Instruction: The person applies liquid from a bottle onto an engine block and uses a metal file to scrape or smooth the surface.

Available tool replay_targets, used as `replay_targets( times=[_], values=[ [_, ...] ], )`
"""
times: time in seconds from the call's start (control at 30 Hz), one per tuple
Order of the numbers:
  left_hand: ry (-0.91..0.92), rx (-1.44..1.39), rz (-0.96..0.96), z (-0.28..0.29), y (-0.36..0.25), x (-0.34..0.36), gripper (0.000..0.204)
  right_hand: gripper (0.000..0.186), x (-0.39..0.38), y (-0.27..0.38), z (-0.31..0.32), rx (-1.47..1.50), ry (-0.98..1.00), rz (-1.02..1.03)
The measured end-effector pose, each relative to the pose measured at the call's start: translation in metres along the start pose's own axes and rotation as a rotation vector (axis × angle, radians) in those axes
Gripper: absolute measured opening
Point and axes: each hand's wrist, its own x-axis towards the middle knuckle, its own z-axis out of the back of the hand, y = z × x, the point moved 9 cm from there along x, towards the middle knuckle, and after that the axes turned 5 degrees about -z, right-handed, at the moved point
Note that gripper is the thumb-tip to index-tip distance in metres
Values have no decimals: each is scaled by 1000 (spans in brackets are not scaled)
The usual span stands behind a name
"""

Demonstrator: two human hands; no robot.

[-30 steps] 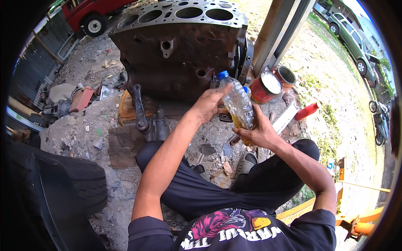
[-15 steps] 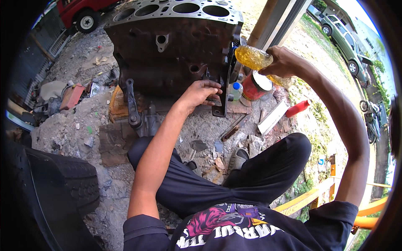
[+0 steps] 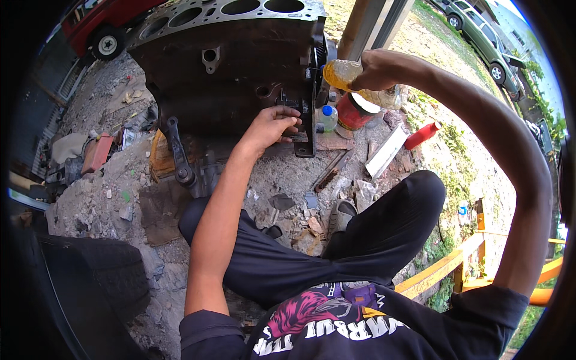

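Note:
A dark brown engine block (image 3: 180, 84) with open cylinder bores on top stands in front of me. At its right end is an upright black metal plate (image 3: 306, 120). My right hand (image 3: 379, 67) grips a clear plastic bottle (image 3: 342, 73) of yellow liquid, tipped on its side with the neck toward the plate's edge. My left hand (image 3: 270, 127) is beside the lower part of the plate, fingers loosely bent and apart, with nothing visible in them. Whether its fingertips touch the plate, I cannot tell. Behind the plate stand a blue-capped clear bottle (image 3: 326, 119) and a red-and-black tub (image 3: 354, 112).
A connecting rod (image 3: 177, 150) leans at the block's left. On the rubble lie a brush (image 3: 330, 174), a white angled strip (image 3: 385, 150) and a red bottle (image 3: 422, 136). A tyre (image 3: 114, 276) is at lower left, a yellow metal frame (image 3: 441, 273) at right, a post (image 3: 375, 27) behind.
The view has shifted, so the block and both hands appear further left. The right hand still holds the tipped bottle near the plate; the left hand remains beside the plate.

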Motion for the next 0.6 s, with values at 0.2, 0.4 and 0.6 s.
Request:
replay_targets(
  times=[0.2, 0.4, 0.6],
  values=[
    [2, 87, 66, -11, 11, -4, 42, 76, 15, -21, -108, 717, 273, -87],
    [28, 93, 41, -31, 10, 3, 57, 50, -7, 20, -202, 1844, 546, -162],
    [-5, 83, 104, -34, 16, -1, 66, 39, -21, 66, -203, 2234, 514, -103]
  ],
)
